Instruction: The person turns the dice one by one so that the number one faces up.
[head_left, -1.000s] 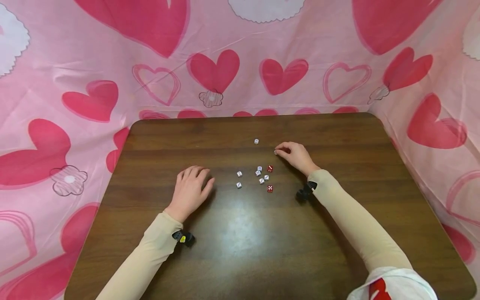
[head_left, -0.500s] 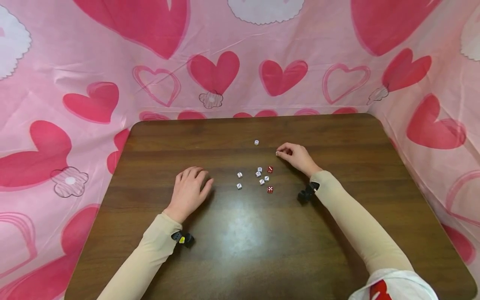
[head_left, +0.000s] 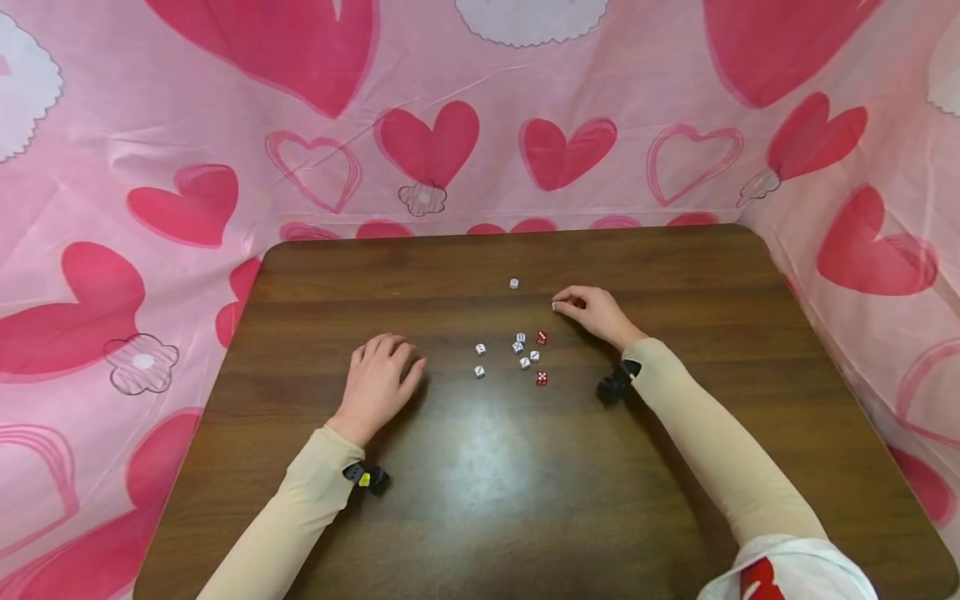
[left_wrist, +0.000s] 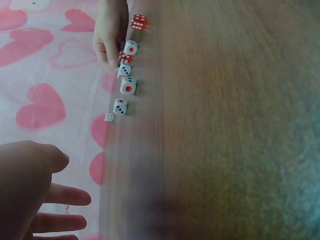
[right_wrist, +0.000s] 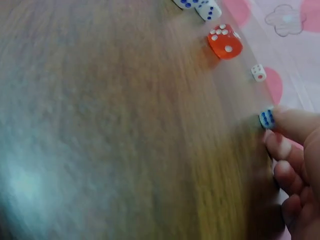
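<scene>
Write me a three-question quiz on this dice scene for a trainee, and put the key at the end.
1. Count: how many red dice lie on the table?
2. Short answer: which hand pinches a white die?
3. Multiple choice: in the head view, the lone die lying nearest the table's far edge is (a) red, (b) white or (c) black?

Key
1. Two.
2. The right hand.
3. b.
</scene>
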